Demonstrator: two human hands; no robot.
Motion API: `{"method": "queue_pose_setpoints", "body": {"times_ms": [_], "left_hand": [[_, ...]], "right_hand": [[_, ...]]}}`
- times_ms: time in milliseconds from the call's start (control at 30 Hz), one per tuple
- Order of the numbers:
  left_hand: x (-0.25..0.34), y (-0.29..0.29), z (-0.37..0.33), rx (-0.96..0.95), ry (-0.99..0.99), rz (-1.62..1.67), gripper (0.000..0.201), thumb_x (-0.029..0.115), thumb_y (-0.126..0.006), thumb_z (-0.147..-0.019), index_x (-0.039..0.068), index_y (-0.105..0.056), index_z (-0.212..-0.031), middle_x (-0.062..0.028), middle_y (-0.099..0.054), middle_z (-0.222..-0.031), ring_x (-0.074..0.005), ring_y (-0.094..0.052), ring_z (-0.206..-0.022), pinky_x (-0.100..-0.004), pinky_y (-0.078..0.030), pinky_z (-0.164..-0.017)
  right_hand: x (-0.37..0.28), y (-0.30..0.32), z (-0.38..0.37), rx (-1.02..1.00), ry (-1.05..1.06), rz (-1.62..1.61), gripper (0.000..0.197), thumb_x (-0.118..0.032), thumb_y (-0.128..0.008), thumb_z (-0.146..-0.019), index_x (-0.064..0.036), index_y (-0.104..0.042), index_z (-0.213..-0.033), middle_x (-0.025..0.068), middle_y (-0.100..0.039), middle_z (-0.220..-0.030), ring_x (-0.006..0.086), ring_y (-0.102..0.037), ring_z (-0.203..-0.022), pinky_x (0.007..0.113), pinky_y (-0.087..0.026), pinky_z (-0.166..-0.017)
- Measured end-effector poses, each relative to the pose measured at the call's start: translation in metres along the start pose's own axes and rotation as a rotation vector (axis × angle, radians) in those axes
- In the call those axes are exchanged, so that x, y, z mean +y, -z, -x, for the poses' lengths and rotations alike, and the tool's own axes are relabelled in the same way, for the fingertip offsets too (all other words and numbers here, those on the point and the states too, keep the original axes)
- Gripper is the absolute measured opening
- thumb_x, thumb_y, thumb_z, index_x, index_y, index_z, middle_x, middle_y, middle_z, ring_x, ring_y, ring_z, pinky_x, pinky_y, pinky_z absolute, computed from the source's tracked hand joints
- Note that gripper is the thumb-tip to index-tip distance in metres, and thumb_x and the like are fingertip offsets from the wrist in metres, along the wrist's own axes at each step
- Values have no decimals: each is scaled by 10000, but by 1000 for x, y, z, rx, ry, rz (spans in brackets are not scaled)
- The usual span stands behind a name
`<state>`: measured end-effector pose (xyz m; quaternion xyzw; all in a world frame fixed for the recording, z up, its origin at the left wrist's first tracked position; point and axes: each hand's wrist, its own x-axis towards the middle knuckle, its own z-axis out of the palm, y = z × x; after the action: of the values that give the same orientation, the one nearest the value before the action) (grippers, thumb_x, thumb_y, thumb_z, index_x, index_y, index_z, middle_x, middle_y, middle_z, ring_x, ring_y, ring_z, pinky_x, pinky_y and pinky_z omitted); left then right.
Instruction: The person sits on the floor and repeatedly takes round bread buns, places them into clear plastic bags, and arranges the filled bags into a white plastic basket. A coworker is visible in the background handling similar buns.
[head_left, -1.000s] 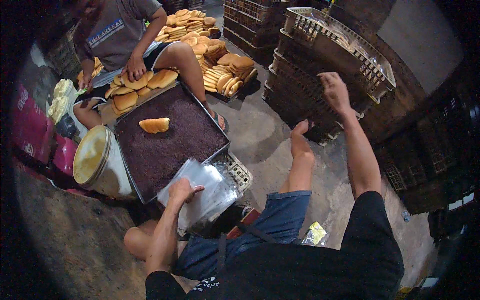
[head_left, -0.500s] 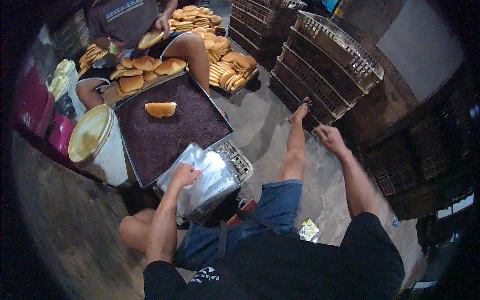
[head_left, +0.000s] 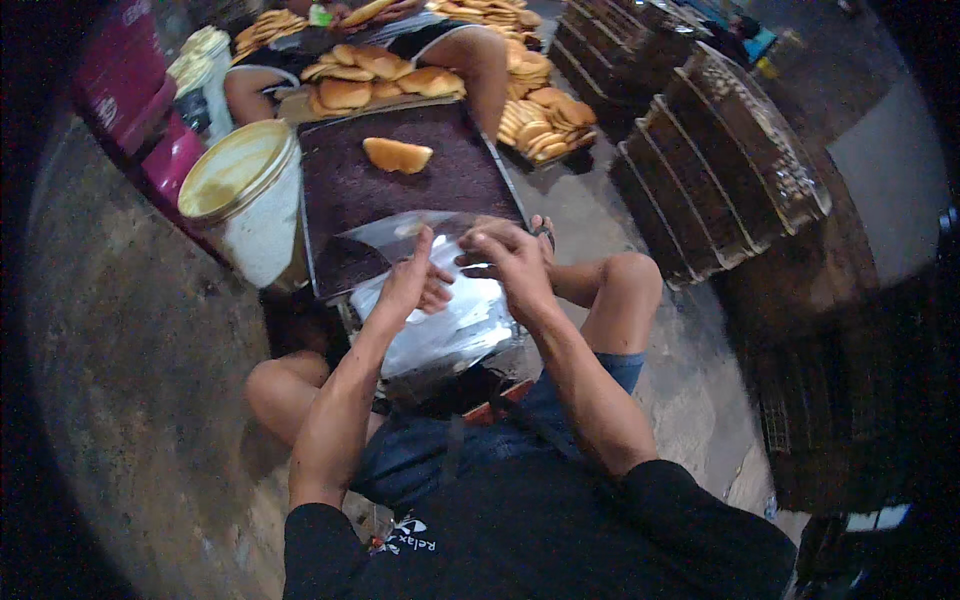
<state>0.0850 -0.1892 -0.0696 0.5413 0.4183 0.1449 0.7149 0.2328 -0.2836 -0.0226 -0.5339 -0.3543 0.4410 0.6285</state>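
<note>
A stack of clear plastic bags [head_left: 450,325] lies in front of me at the near end of a large tray [head_left: 307,215] of dark, crumbly brown filling. One clear bag sheet [head_left: 375,235] is raised at the stack's far side, overlapping the tray. My left hand [head_left: 412,282] is over the left of the bags, thumb up and fingers loosely apart. Opposite it, my right hand [head_left: 510,262] is at the bag's right side with bent fingers. Motion blurs those fingertips, so their grip is unclear. A single golden bread roll [head_left: 397,155] rests on the filling.
Several rolls [head_left: 345,94] sit on a board beyond the tray, before a seated person [head_left: 480,70] holding bread. A white bucket [head_left: 262,225] stands left of the tray. More bread [head_left: 550,125] lies behind, and stacked crates [head_left: 700,190] rise at the right.
My right hand has come from far out on the right to the bags. My left hand has shifted forward and right, and a bag sheet is now raised. My right leg is drawn in.
</note>
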Motion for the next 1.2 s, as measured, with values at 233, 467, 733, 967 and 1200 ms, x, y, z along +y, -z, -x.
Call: {"method": "queue_pose_setpoints", "body": {"times_ms": [233,467,733,967,1200], "left_hand": [[17,32,-16,173,-233,663,351,449,-558,-886,113,-623,-963,-28,-660,-886,-153,-621,-782,-287,-469,-677],[57,75,-43,573,-268,567,191,315,-640,-875,127,-620,-898,14,-650,-841,-102,-605,-722,-248,-455,-650],[83,146,-56,1046,-520,509,306,263,-687,-845,24,-600,-1016,-25,-611,-814,-113,-580,-719,-263,-475,-636],[83,177,-18,1286,-706,398,406,287,-692,-831,-76,-614,-996,-100,-642,-906,-170,-601,-788,-297,-484,-712],[64,187,-1,1001,-731,673,507,384,-612,-881,-67,-552,-1105,-139,-594,-1070,-198,-586,-934,-351,-481,-786]], "right_hand": [[28,12,-26,52,-129,-180,192,-99,-587,-874,11,-574,-1031,143,-623,-990,218,-650,-767,311,-553,-660],[-1,-20,-107,131,215,-19,174,-161,-560,-915,-5,-562,-839,74,-603,-714,143,-584,-561,260,-478,-482],[11,-75,-188,-8,303,265,226,-166,-560,-910,-11,-590,-748,28,-540,-554,109,-541,-530,278,-440,-483],[73,-57,-284,-110,595,1773,374,-250,-548,-852,-178,-497,-1215,94,-627,-951,266,-612,-859,384,-466,-726],[130,-77,-337,-573,512,1983,218,-270,-465,-908,-193,-631,-1026,68,-661,-917,215,-668,-763,352,-546,-589]]}}
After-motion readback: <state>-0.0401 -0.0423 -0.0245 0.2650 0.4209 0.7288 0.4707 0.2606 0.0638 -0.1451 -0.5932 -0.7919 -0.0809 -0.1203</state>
